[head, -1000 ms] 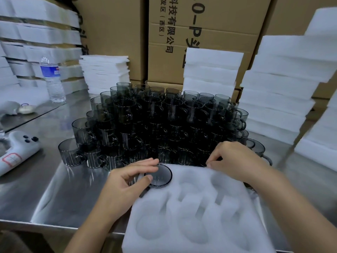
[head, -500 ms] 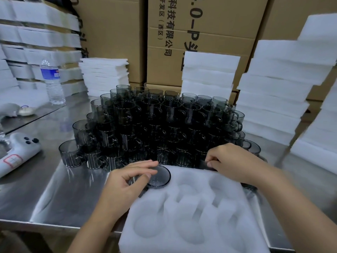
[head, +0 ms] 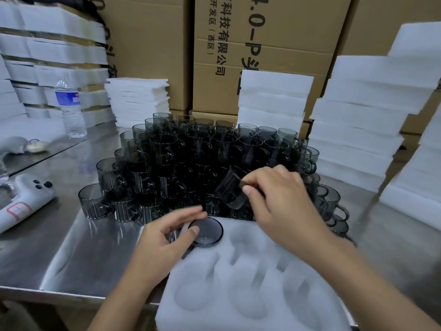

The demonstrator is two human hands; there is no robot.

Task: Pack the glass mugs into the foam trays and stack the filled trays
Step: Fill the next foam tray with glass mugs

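Foam tray (head: 250, 283) at near edge of counter (head: 71, 259); mug packing.
Left hand (head: 167, 237) pinches seated mug (head: 207, 231) in tray's far-left pocket; right hand (head: 284, 204) grips tilted mug (head: 230, 189), held just above mug pile (head: 191, 163).

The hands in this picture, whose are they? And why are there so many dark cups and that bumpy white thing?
They belong to a person packing glass mugs. The picture comes from one camera worn on the person's head, looking down, so you see only arms and hands. The bumpy white thing is a foam tray with round hollows, one for each mug. The left hand grips the first mug, which sits in the tray's far-left hollow. The right hand pinches a second mug, tilted in the air above the tray's far edge. Behind them a big pile of mugs stands on a shiny metal table. White foam stacks and cardboard boxes rise at the back, and a water bottle stands at the left.
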